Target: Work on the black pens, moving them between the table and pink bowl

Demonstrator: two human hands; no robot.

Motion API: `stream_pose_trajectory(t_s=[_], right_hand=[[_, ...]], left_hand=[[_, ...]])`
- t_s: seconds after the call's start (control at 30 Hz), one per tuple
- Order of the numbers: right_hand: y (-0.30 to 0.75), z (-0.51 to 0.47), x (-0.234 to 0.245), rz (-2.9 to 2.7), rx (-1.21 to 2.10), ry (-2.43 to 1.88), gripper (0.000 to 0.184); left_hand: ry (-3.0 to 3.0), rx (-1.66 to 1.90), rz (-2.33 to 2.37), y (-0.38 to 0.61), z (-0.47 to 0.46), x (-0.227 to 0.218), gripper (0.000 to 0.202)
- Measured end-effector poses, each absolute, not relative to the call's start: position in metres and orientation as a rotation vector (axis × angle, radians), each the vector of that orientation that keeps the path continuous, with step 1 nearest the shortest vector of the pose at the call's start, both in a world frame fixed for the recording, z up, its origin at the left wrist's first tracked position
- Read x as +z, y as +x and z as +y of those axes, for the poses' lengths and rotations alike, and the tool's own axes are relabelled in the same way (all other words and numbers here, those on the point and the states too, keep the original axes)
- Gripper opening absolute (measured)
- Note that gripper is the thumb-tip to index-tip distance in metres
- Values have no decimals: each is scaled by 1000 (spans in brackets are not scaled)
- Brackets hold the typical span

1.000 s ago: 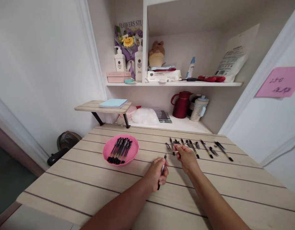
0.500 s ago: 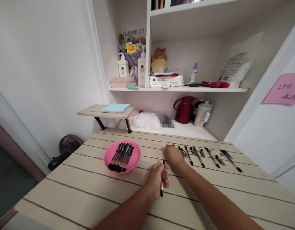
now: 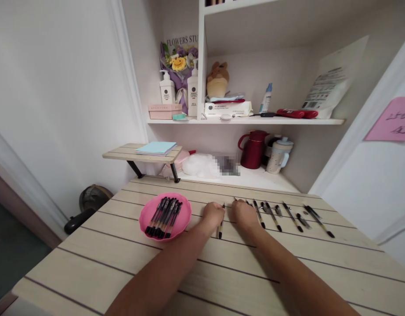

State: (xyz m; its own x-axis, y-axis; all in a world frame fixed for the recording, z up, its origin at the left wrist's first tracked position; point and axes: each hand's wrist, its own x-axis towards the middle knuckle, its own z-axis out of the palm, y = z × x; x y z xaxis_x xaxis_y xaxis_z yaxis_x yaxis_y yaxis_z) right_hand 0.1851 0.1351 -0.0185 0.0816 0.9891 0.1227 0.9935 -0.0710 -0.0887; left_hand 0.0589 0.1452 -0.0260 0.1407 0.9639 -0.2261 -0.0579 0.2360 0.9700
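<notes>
On the slatted wooden table, my left hand (image 3: 213,216) has its fingers closed at the upper end of a pen (image 3: 221,229), which lies with its tip pointing away from me. Beside it, my right hand (image 3: 244,214) is curled low over the tabletop. A thin pen tip shows just past its fingers; the rest of that pen is hidden. To the right lie several uncapped pens (image 3: 274,217) in a loose row, with dark caps (image 3: 278,210) among them. A pink scalloped bowl (image 3: 186,221) on the left holds several capped pens (image 3: 166,216).
A small raised shelf (image 3: 123,152) with blue paper (image 3: 156,148) stands at the table's back left. Behind the table are a white plastic bag (image 3: 200,166), a red jug (image 3: 253,150) and a tumbler (image 3: 277,157). Above runs a wall shelf (image 3: 271,121) with bottles.
My left hand has moved away from me and set its pen down against the tabletop. My right hand has shifted slightly right, over another pen.
</notes>
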Motion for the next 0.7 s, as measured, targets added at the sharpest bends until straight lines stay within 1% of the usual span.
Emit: stream_pose_trajectory(t_s=[0.13,0.23,0.43,0.7], right_hand=[[199,118,-13,-1949,-39,-2221,32],[209,99,-13,-1894,9,-2186,32],[214,61,-22,-1871,101,-2053,28],[207,46,-35,-1826,183,-1968,30]], left_hand=[[1366,815,1523,66,162,-24,11],[1556,682,1662,74,169,-21,7],[1760,505,1783,97,176,-17,20],[1862,456,1807,114,183,-15,24]])
